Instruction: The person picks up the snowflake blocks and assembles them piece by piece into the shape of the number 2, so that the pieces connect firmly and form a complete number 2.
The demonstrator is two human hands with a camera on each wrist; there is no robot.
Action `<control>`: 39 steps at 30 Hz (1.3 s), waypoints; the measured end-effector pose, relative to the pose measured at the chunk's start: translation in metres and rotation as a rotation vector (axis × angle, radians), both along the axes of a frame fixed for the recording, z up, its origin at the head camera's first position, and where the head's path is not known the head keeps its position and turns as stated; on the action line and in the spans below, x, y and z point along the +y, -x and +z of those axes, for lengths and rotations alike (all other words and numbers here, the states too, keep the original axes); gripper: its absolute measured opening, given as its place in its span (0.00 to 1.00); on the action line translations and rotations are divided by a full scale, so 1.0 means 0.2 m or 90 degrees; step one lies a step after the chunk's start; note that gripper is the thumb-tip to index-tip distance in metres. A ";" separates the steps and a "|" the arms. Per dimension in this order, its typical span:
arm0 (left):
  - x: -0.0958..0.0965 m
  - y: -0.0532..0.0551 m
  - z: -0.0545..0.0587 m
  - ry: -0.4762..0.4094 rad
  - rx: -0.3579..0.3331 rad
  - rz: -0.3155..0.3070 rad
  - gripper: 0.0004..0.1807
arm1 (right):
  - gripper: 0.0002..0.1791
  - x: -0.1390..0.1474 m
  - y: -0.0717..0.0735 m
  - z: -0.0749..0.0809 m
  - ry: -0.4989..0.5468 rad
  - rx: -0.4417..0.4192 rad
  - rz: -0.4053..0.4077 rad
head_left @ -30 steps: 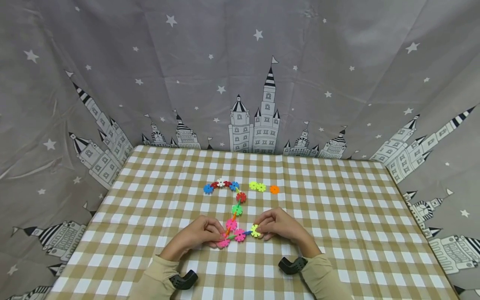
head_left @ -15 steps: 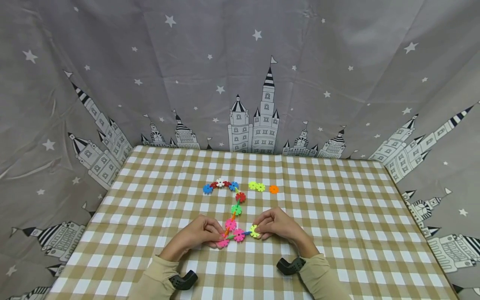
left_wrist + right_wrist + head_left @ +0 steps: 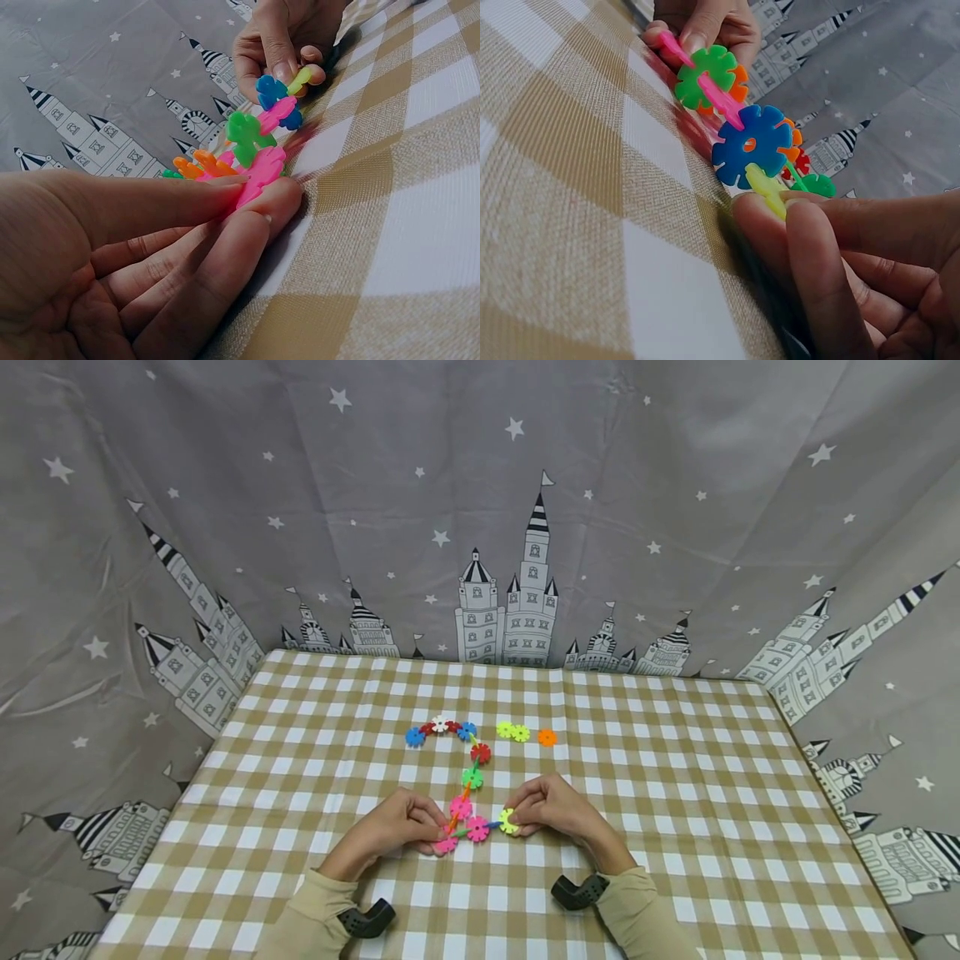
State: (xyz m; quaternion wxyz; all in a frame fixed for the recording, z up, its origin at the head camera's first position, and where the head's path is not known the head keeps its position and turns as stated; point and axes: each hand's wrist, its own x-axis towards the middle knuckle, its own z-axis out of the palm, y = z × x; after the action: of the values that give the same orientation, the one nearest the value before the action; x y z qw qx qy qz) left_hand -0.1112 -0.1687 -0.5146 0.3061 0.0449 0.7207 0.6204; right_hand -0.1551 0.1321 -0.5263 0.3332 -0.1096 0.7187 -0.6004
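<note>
A chain of notched plastic snowflake discs curves over the table like a figure 2. My left hand (image 3: pixel 401 822) pinches the pink disc (image 3: pixel 264 174) at the chain's lower left corner between thumb and fingers. At the chain's right end, my right hand (image 3: pixel 553 808) pinches a yellow disc (image 3: pixel 765 187), which slots into a blue disc (image 3: pixel 751 146). Between the hands, a green disc (image 3: pixel 706 76) and another pink disc (image 3: pixel 477 828) link on. Upward from the corner run a pink disc (image 3: pixel 461 807), a green disc (image 3: pixel 472 778) and a red disc (image 3: pixel 481 752).
The chain's top arc ends in a blue disc (image 3: pixel 415 737) and includes a white disc (image 3: pixel 440 724). Two yellow discs (image 3: pixel 513 732) and an orange disc (image 3: pixel 547 737) lie to its right. A checked cloth covers the table (image 3: pixel 675 777); a grey castle-print curtain (image 3: pixel 360 485) hangs behind.
Both hands keep their grip on the chain with hardly any movement. The whole head view shifts very slightly.
</note>
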 end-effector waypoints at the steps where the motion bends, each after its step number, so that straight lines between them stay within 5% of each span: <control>1: 0.00 0.00 0.00 0.001 0.001 0.001 0.09 | 0.12 0.00 0.00 0.00 0.000 -0.001 -0.001; 39: 0.02 0.00 0.01 -0.005 -0.006 0.019 0.10 | 0.12 -0.03 -0.01 0.02 0.006 -0.057 -0.060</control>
State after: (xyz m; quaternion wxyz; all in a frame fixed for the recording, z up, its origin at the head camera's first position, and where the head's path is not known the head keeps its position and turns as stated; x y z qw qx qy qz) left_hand -0.1104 -0.1653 -0.5122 0.2997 0.0322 0.7177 0.6278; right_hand -0.1534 0.1267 -0.5216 0.3358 -0.0504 0.7045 -0.6233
